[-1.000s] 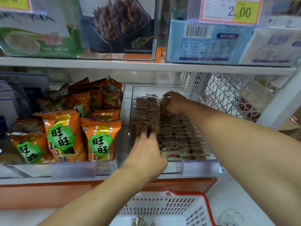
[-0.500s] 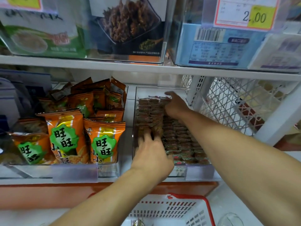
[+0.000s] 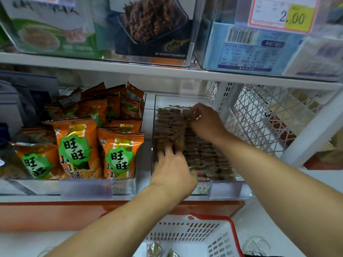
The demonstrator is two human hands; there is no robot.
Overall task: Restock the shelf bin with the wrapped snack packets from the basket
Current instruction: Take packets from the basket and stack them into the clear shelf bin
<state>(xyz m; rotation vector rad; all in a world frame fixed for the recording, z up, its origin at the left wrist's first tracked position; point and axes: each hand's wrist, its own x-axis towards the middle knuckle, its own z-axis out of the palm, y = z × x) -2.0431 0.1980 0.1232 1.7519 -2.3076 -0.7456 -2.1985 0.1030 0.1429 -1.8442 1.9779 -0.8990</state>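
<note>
Shop shelving, white metal, two tiers in view; the upper shelf [image 3: 167, 71] carries clear display boxes and a price tag reading 2.00 [image 3: 292, 17]. Lower shelf, far left: orange snack bags [image 3: 76, 151] standing in their own clear tray, not part of this job.

Centre: the shelf bin [image 3: 153, 127], clear plastic, already packed with rows of small brown wrapped snack packets [image 3: 204, 154]. The left hand [image 3: 172, 173] lies at the near left of the bin, fingers spread flat against the end of a raised stack. The right hand [image 3: 206, 121] works the far end of the same stack, grip pinching packets at the back row. Between them the stack looks squeezed end to end.

Right: a white lattice divider [image 3: 259, 117]. Below the shelf, the red-rimmed basket [image 3: 213, 217] holds a few packets still to go.

Risks, as I judge them:
- Stack buckles upward in the middle if the two hands press unevenly; loose packets spill over the neighbouring rows.
- Slick wrappers slide; releasing one end first likely lets the row topple.
- Bin looks near full; forcing more in may push front packets over the low lip toward the basket or floor.
</note>
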